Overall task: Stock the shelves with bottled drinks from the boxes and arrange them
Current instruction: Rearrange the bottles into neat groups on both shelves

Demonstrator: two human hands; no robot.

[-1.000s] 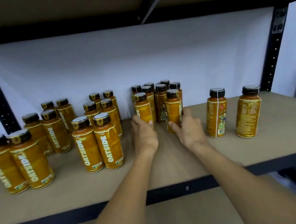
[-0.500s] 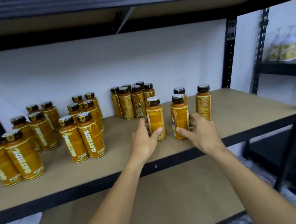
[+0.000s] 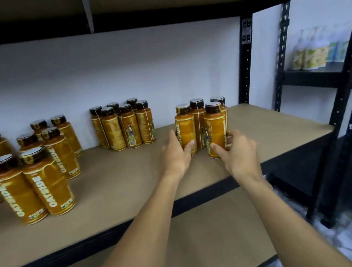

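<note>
Orange Oatside bottles with dark caps stand on the tan shelf board. My left hand grips the left front bottle near its base. My right hand grips the right front bottle low down. Two more bottles stand close behind these, forming a tight cluster at the right part of the shelf. A group of several bottles stands by the back wall in the middle. More bottles stand in pairs at the left.
A black upright post bounds the shelf at the right. A second black rack further right carries pale bottles. A lower shelf board lies beneath. The shelf above hangs close overhead.
Both hands slid their two bottles rightward along the shelf, up against the two bottles standing at the right. The view has swung right and closer.
</note>
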